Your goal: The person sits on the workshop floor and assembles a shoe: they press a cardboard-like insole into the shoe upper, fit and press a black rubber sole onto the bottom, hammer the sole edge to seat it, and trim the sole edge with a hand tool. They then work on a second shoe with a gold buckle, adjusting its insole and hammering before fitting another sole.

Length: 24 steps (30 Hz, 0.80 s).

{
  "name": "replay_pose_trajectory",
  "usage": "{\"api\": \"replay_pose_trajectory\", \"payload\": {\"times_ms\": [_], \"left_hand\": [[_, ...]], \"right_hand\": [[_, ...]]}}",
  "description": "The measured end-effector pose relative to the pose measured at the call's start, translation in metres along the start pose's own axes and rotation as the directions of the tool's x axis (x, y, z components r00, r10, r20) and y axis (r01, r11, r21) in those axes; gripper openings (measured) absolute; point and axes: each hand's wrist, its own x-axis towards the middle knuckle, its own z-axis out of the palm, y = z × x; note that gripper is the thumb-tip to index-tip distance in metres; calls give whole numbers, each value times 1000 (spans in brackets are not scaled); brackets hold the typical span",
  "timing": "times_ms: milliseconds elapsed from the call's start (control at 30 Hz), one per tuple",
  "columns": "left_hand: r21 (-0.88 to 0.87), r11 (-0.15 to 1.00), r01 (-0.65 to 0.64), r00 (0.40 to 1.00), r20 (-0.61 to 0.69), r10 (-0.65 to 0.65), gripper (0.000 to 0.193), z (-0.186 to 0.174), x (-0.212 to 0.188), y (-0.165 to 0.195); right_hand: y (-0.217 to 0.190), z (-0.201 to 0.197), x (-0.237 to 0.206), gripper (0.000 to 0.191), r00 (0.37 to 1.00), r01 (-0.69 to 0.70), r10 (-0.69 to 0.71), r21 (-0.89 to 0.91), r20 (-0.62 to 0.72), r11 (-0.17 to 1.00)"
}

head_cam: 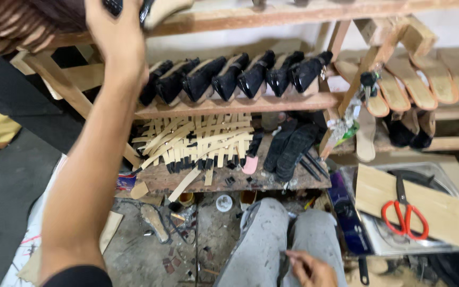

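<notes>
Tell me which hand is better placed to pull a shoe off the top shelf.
Left. The left hand is raised at the top shelf, touching a shoe there. The right hand rests low on the knee.

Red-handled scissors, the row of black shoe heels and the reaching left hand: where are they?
Red-handled scissors (405,219), head view, on the handle loops.
Row of black shoe heels (237,79), head view, middle heel.
Left hand (113,34), head view, back of hand.

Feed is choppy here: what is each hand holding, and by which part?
Left hand grips a black shoe piece on the top shelf; the exact hold point is cropped. Right hand pinches a thin dark tool near its upper end.
</notes>
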Motion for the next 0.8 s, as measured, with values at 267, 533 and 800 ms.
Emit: {"api": "replay_pose_trajectory", "payload": {"times_ms": [267, 533, 800], "left_hand": [[272, 901, 338, 934, 19, -356, 56, -27, -307, 45], [-52, 959, 278, 768, 612, -189, 86, 9, -464, 82], [-117, 398, 910, 343, 755, -560, 77, 17, -451, 27]], "right_hand": [[-99, -62, -10, 58, 975, 13, -163, 695, 151, 719], [-129, -86, -3, 75, 994, -95, -14, 925, 107, 369], [-86, -45, -41, 94, 990, -25, -49, 507, 131, 861]]}}
